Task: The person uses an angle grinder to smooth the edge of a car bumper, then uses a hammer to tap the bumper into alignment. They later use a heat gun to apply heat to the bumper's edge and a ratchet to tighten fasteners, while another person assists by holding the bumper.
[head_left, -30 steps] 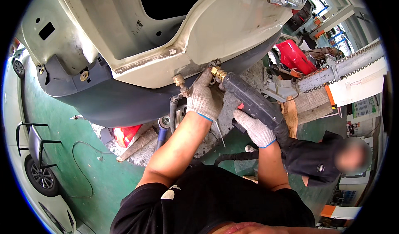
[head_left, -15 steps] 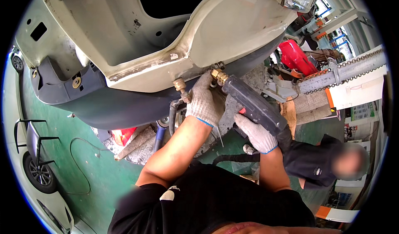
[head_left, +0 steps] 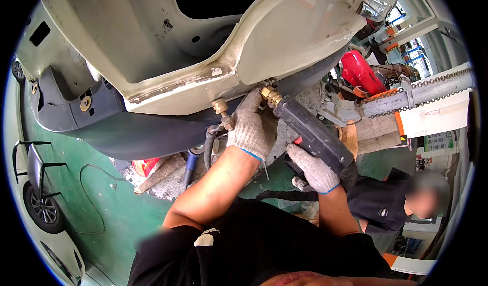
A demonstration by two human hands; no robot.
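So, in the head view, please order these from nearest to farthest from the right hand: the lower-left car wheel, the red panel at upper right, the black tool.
1. Black tool: held in the right hand.
2. Red panel: up and to the right.
3. Car wheel: far left.

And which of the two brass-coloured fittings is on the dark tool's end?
The brighter fitting, up and right of the left hand. It joins the dark tool; the duller fitting, left of that hand, stands apart from the tool.
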